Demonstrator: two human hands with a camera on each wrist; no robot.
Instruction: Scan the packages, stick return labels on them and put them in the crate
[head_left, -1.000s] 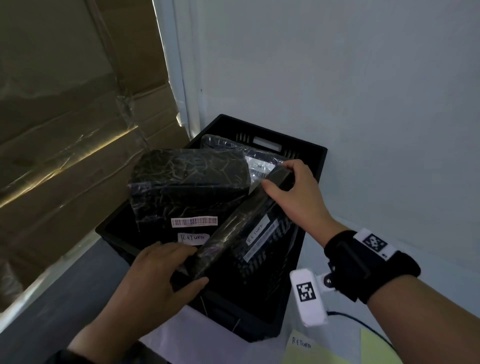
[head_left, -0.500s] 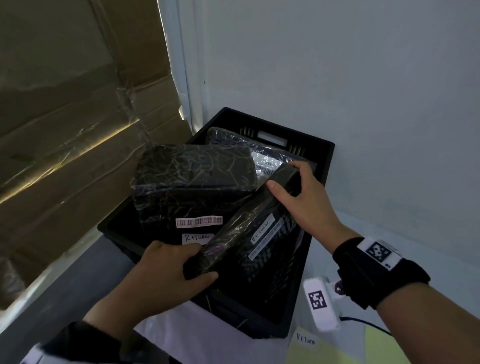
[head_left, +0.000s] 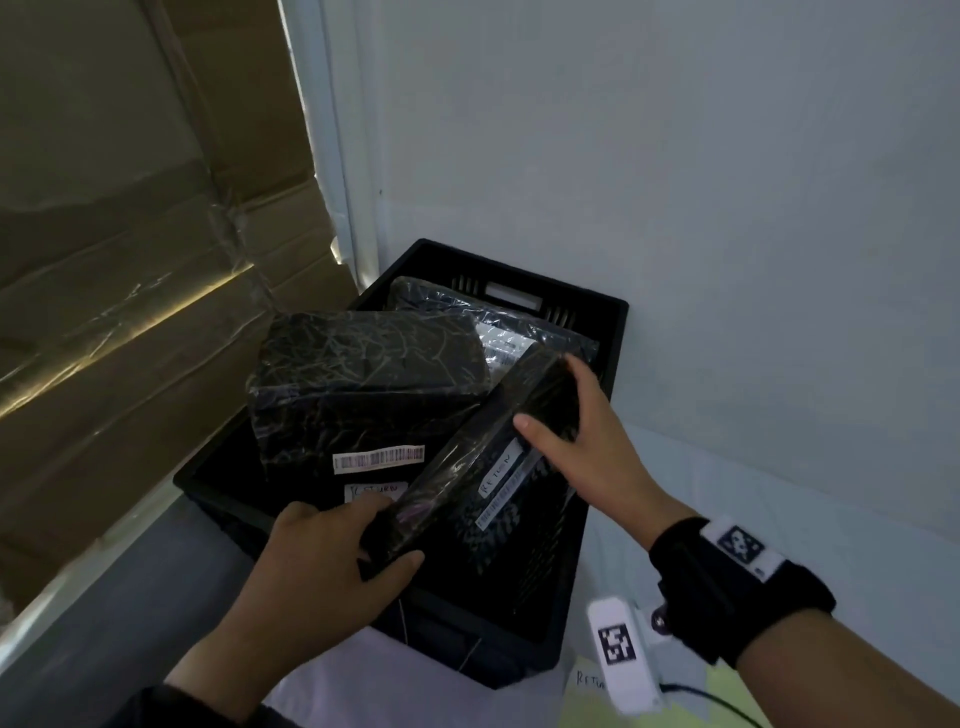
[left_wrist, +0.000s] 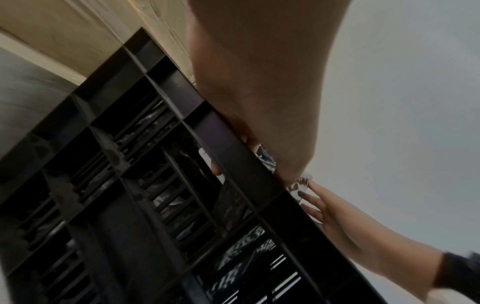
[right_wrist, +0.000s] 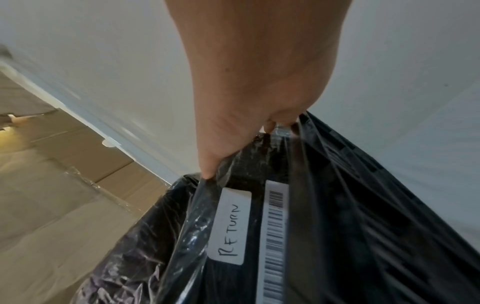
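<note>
The long black package (head_left: 483, 467), its RETURN label (right_wrist: 230, 226) already on, sits tilted over the black crate (head_left: 587, 525), mid-frame. The left hand (head_left: 322, 566) and right hand (head_left: 587, 441) grip its ends. Next, I think: lower it in and let go.

Three wrapped packages (head_left: 363, 374), one black crate (head_left: 587, 332), two hands (head_left: 311, 566).

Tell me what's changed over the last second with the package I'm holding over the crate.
Little changed. The long package sank slightly into the crate, tilted as before. The left hand keeps gripping its near end, the right hand its far end. The big wrapped package stayed put.
</note>
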